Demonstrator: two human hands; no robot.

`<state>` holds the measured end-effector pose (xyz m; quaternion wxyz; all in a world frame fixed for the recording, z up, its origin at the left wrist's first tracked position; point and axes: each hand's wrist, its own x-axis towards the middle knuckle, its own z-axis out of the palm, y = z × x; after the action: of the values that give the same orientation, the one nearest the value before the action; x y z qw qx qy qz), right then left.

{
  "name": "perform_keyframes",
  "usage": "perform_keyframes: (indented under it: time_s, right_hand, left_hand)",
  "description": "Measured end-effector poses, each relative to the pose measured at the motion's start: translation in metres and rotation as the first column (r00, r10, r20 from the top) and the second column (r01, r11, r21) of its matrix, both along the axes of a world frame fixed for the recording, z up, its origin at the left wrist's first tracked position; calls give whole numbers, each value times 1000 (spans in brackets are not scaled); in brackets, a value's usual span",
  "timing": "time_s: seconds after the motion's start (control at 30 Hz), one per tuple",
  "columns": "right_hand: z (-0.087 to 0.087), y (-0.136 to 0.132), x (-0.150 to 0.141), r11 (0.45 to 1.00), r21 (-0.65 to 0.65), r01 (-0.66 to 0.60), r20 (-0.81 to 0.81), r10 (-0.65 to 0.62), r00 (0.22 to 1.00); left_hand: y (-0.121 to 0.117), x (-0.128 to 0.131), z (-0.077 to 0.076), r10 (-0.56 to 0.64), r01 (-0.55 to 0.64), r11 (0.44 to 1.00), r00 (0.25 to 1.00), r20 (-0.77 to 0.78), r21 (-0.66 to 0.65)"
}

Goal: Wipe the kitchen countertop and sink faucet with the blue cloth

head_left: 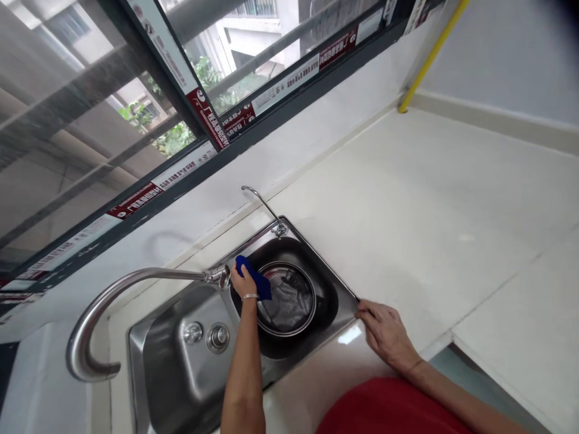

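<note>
My left hand [242, 282], with a bracelet at its wrist, grips a dark blue cloth [259, 281] at the rim between the two basins, close to the base of the large faucet [149, 272]. Part of the cloth hangs over the right basin [326, 304]. Inside that basin sits a round metal colander [313, 313] with dark, wet-looking material in it that I cannot make out. My right hand [384, 331] rests at the right front corner of the steel sink, its fingers curled against the edge; whether they hold anything is hidden.
The left basin [174, 361] has a drain strainer [218, 337]. A thin, small faucet [265, 205] rises behind the right basin. Pale countertop [429, 199] stretches right to a yellow pipe [432, 57]. A dark-framed window [253, 129] runs along the wall behind.
</note>
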<state>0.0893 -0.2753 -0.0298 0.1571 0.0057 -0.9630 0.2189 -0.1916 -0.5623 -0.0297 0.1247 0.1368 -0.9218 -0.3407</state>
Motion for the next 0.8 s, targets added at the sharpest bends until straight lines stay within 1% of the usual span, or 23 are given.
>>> perform_keyframes:
  time_s: [0.07, 0.17, 0.33, 0.43, 0.5, 0.57, 0.7, 0.8]
  right_hand:
    - [0, 1, 0, 1000, 3, -4, 8, 4, 1000]
    - [0, 2, 1, 1000, 6, -8, 25, 8, 1000]
    - [1, 2, 2, 1000, 3, -6, 50, 6, 999]
    - [2, 2, 2, 1000, 1, -3, 41, 3, 999]
    - [1, 2, 2, 1000, -1, 0, 41, 0, 999]
    - [0, 2, 2, 1000, -7, 1, 48, -1, 999]
    - [-2, 2, 3, 1000, -21, 5, 58, -4, 998]
    - [-1, 1, 3, 1000, -18, 2, 66, -1, 998]
  left_hand:
    - [9, -12, -5, 54, -54, 998, 999, -2, 14]
    - [15, -21, -10, 191, -192, 981, 981, 18, 17]
    - [28, -29, -12, 410, -410, 912, 909, 71, -16]
    - [43, -37, -11, 481, -479, 876, 868, 123, -50]
    - [54, -42, -10, 468, -462, 884, 870, 159, -74]
    - [64, -43, -11, 419, -407, 908, 888, 189, -102]
    - [85, -38, -14, 265, -235, 960, 939, 218, -155]
    - [98, -33, -17, 131, -90, 980, 964, 231, -180]
